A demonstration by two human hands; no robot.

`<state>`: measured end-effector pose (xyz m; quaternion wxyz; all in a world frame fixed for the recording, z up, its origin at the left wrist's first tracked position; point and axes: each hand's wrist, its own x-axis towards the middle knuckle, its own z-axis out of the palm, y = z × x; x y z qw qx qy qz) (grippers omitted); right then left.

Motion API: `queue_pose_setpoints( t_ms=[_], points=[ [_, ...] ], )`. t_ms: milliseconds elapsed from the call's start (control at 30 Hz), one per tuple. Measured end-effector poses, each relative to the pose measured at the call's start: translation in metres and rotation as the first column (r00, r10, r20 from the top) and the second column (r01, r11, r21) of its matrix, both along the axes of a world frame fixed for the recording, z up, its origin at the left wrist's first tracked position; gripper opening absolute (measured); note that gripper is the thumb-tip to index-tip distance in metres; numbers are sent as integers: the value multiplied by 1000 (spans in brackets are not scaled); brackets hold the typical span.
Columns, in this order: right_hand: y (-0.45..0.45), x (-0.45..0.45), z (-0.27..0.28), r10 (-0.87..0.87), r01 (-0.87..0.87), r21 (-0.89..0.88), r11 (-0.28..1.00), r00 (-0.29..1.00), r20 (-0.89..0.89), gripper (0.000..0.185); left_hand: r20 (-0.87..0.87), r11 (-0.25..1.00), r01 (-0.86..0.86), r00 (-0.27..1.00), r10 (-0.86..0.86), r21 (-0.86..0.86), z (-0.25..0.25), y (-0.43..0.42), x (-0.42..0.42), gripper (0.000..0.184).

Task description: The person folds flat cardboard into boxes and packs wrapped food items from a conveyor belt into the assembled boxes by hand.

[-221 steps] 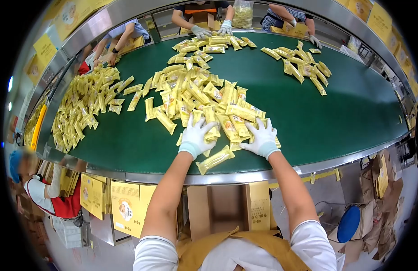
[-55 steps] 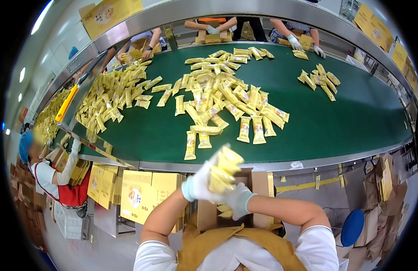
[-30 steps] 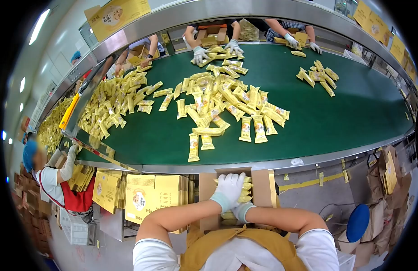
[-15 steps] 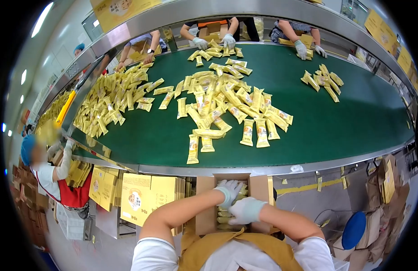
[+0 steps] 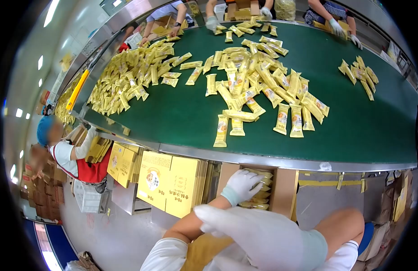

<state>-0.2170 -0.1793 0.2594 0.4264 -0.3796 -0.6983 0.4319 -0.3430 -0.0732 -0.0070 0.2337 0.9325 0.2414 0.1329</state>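
An open cardboard carton (image 5: 283,192) stands in front of me against the belt's near edge, with a row of yellow-wrapped snack packets (image 5: 256,205) inside. My left hand (image 5: 244,185), in a white glove, lies over the left side of the carton with its fingers stretched across the packets. Close to the camera my gloved right hand (image 5: 267,237) is raised above the carton's near side, fingers extended to the left and thumb apart below. Nothing shows in it. It hides the near part of the carton.
A green conveyor belt (image 5: 182,135) carries a central pile of packets (image 5: 263,77), a larger heap (image 5: 127,77) at left and a small group (image 5: 360,74) at right. Flattened yellow cartons (image 5: 168,185) stand left of me. Several co-workers work around the belt.
My right hand has lifted out of the carton toward the camera. My left hand has stayed at the carton. The view has shifted, so the belt and packets appear higher and further right.
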Motion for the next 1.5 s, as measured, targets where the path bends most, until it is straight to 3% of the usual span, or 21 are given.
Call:
queue_pose_setpoints(
  t_ms=[67, 233, 333, 400, 433, 467, 533, 600, 633, 700, 800, 833, 933, 1067, 1133, 1167, 1200, 1300, 1333, 1433, 1500],
  points=[
    [4, -2, 0, -16, 15, -19, 1000, 999, -39, 75, -40, 1000, 25, 999, -26, -16, -5, 3, 1, 25],
    [-7, 4, -21, -59, 65, 39, 997, 987, -152, 80, 83, 987, 101, 992, -91, -125, 8, 4, -8, 21],
    [0, 22, -17, -97, 25, -248, 968, 955, -280, 62, 260, 933, 246, 949, -177, -264, 30, 15, -19, 18],
    [18, 49, -21, -164, 128, -261, 957, 979, -121, 50, 409, 884, 304, 901, -145, -356, 66, 36, -29, 12],
    [31, 69, -41, -221, 229, -109, 967, 972, 78, 47, 393, 929, 213, 916, -82, -303, 80, 47, -26, 12],
    [47, 84, -69, -386, 407, -42, 913, 891, 238, 46, 479, 955, 139, 878, 3, -261, 83, 62, -19, 12],
    [86, 127, -149, -628, 630, 190, 753, 603, 491, 49, 357, 981, -186, 914, 192, -50, 75, 98, 1, 19],
    [127, 177, -224, -503, 790, 59, 610, 329, 799, 72, 119, 955, -249, 966, 231, 163, 46, 140, 21, 62],
    [144, 195, -257, -502, 827, 35, 560, 306, 809, 87, -94, 889, -310, 928, 359, 336, 38, 149, 36, 77],
    [169, 186, -250, -446, 885, -13, 465, 247, 860, 94, -241, 828, -366, 836, 493, 424, 24, 168, 58, 80],
    [200, 172, -250, -364, 888, -2, 460, 191, 912, 101, -221, 831, -526, 802, 555, 179, 10, 198, 72, 75],
    [205, 168, -266, -391, 870, 75, 488, 141, 909, 98, -176, 865, -474, 849, 499, 166, 1, 204, 72, 72],
    [196, 159, -279, -438, 761, 197, 618, 126, 890, 87, -107, 953, -265, 953, 282, 149, -15, 214, 65, 60],
    [161, 164, -281, -370, 466, 207, 860, 294, 881, 85, -157, 971, 123, 983, -91, 207, -9, 204, 45, 68],
    [143, 167, -276, -342, 368, 228, 901, 284, 896, 84, -155, 928, 112, 986, -60, 354, -4, 199, 33, 77],
    [134, 168, -274, -329, 317, 238, 918, 275, 903, 83, -148, 899, 105, 988, -45, 426, -4, 194, 29, 81],
    [125, 166, -270, -339, 302, 257, 918, 262, 904, 81, -92, 884, -58, 989, 113, 463, -13, 189, 24, 98],
    [102, 163, -279, -400, 315, 317, 895, 250, 882, 81, 49, 886, -437, 899, 435, 153, -18, 173, 8, 114],
    [95, 156, -278, -455, 346, 358, 868, 261, 851, 71, -73, 839, -523, 840, 537, 153, -16, 165, 3, 118],
    [80, 147, -302, -547, 473, 370, 800, 319, 774, 56, -148, 795, -584, 782, 605, 164, -44, 168, -20, 110],
    [71, 145, -300, -598, 458, 426, 780, 346, 723, 44, -122, 787, -601, 778, 616, 141, -46, 174, -32, 83]
  ],
)
